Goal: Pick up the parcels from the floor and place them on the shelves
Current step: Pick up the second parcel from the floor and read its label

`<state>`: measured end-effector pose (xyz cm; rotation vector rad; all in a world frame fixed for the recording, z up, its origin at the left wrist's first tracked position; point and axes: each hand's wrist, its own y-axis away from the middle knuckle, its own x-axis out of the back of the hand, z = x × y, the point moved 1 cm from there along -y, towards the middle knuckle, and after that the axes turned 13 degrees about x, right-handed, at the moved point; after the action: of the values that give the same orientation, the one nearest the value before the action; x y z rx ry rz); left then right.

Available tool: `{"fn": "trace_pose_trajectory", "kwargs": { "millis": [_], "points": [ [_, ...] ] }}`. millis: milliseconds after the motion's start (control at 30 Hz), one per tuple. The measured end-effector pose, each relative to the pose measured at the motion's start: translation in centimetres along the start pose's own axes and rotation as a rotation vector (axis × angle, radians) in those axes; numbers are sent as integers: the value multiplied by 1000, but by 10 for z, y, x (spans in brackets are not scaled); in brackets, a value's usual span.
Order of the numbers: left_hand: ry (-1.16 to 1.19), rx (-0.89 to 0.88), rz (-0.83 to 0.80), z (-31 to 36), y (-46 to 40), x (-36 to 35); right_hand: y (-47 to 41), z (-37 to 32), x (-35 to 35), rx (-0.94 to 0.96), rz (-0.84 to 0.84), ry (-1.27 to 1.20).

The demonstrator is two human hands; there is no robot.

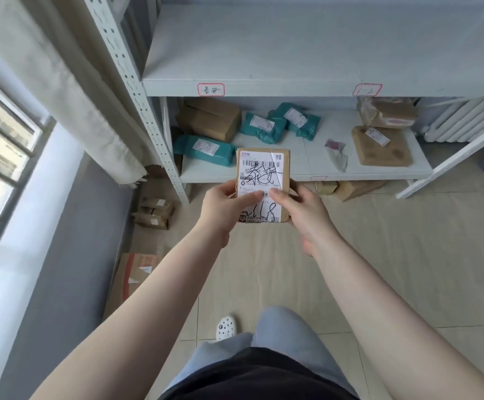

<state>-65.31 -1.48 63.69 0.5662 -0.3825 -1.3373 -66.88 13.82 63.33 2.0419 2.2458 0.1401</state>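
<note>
A small brown cardboard parcel with a white shipping label and handwritten marks is held in front of me, label up. My left hand grips its lower left edge, thumb on the label. My right hand grips its lower right edge. Ahead stands a pale metal shelf unit. Its lower shelf carries teal bagged parcels, a brown box and a flat brown parcel. The upper shelf holds nothing in view.
Small brown boxes lie on the floor by the shelf's left post, more sit under the lower shelf. A large carton leans against the left wall. A white radiator is at the right, a curtain and window at the left.
</note>
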Motion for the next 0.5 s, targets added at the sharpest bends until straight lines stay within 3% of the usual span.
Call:
{"fn": "trace_pose_trajectory", "kwargs": {
  "millis": [500],
  "points": [
    [68,-213,122,144,-130,-64,-211,-72,35,144,-51,23]
  ]
}}
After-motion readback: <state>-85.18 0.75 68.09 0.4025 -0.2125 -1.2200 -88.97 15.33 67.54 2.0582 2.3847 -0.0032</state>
